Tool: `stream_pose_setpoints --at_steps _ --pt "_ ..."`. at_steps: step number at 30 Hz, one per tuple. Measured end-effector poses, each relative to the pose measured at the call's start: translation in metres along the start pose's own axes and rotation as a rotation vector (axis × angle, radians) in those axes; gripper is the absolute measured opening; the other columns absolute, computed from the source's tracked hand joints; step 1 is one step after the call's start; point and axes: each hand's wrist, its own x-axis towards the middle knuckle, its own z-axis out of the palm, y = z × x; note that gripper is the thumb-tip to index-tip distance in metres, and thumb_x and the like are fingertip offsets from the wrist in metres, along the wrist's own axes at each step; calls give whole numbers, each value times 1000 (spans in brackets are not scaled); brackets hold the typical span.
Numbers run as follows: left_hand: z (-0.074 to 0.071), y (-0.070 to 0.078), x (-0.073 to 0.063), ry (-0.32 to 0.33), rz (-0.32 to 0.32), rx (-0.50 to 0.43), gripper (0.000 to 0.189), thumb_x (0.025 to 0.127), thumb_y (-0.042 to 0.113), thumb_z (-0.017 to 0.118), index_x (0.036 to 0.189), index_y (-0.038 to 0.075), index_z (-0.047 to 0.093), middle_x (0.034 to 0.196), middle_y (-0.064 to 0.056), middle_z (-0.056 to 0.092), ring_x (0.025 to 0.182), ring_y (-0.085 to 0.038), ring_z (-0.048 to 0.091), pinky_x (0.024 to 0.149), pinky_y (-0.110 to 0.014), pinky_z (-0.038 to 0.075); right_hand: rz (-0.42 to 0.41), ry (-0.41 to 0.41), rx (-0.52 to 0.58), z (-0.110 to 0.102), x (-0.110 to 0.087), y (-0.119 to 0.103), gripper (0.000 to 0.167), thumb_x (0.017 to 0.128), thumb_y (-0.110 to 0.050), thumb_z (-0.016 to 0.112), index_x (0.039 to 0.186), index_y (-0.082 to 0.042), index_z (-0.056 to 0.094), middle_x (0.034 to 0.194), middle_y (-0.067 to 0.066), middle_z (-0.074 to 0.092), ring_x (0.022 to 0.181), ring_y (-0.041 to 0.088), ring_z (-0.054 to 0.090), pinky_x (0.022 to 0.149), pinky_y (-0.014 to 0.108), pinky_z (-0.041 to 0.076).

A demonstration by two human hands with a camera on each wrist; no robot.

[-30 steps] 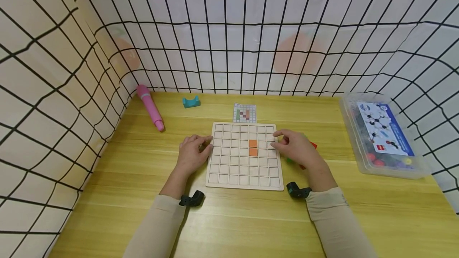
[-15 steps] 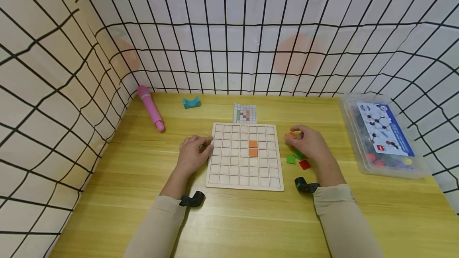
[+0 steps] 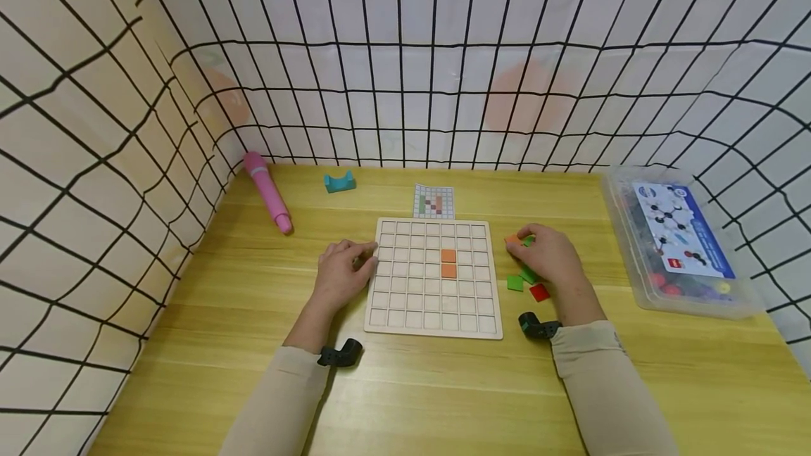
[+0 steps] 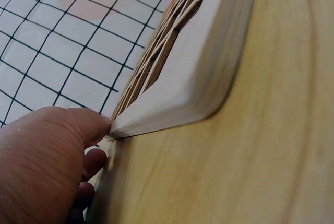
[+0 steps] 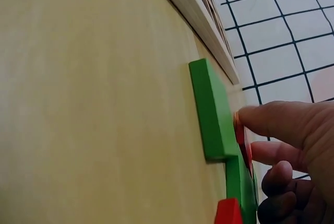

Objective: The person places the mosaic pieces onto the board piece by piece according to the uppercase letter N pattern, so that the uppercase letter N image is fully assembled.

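A pale wooden grid board (image 3: pixel 412 301) lies flat, with two orange square tiles (image 3: pixel 448 256) set one behind the other in its cells. My left hand (image 3: pixel 342 274) rests at the board's left edge, thumb and fingertips touching the rim. In the left wrist view the thumb (image 4: pixel 96 125) meets the board's corner. Right of the board, my right hand (image 3: pixel 550 255) pinches an orange tile (image 3: pixel 512 238) between thumb and fingers. Around it lie green tiles (image 3: pixel 515 283) and a red tile (image 3: pixel 540 293). Another red tile (image 5: pixel 242 143) is mostly hidden behind the green ones in the right wrist view.
A small printed pattern card (image 3: pixel 434 201) lies behind the board. A pink microphone-shaped object (image 3: pixel 269 192) and a teal curved piece (image 3: pixel 339 181) are at the back left. A clear plastic box (image 3: pixel 681 238) stands at the right. Black wire mesh (image 3: pixel 415 48) borders the table.
My right hand has moved right from the board's right edge to the loose tiles and taken hold of an orange one. The left hand and the board have stayed in place.
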Motion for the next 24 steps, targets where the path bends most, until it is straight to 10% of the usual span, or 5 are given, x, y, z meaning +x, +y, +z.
stream_pose_setpoints --at_steps 24 --pt "-1 2 0 -8 -16 -3 32 97 28 68 128 20 73 105 -5 69 98 -25 52 87 -40 31 -97 -66 41 -3 3 10 51 95 -37 70 136 -8 60 88 9 54 77 23 50 67 32 39"
